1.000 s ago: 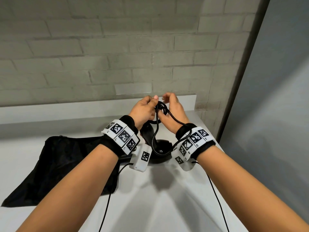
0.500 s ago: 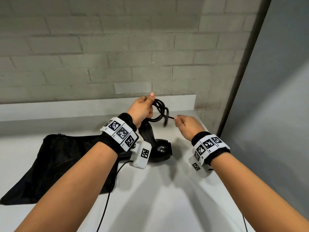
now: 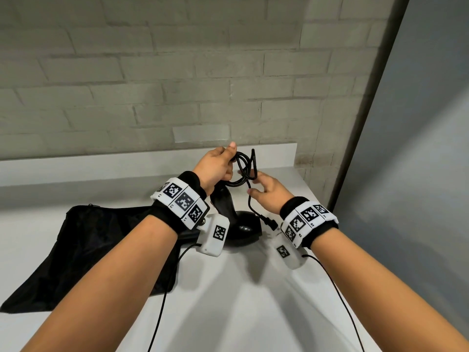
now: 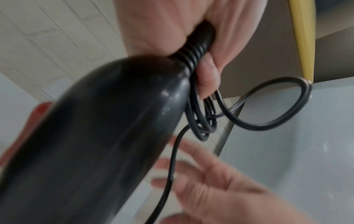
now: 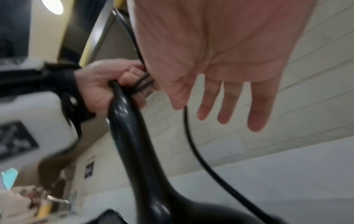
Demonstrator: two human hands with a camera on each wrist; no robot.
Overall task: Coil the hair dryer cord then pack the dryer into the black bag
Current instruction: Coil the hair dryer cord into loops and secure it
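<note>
My left hand [image 3: 220, 166] holds the black hair dryer [image 3: 244, 226] up by the tip of its handle and grips the coiled loops of its cord [image 3: 243, 171] against it. The ribbed cord collar [image 4: 193, 53] sits inside that fist, beside the handle [image 4: 114, 121]. My right hand [image 3: 264, 190] is just right of the coil with fingers [image 5: 228, 103] straight and spread, holding nothing. The cord's tail runs down past it to the plug [image 3: 270, 222], which dangles by the right wrist. The black bag [image 3: 88, 250] lies flat on the white counter [image 3: 253, 301] to the left.
A brick wall [image 3: 203, 72] rises behind a raised white ledge [image 3: 101, 161] at the counter's back. A grey panel [image 3: 418, 174] closes off the right side. Thin sensor cables [image 3: 157, 316] hang from both wristbands over the counter's front.
Half a second ago my right hand pinched the cord and pulled it out to the right. It has since swung back to the coil and let go; the plug end now hangs loose.
</note>
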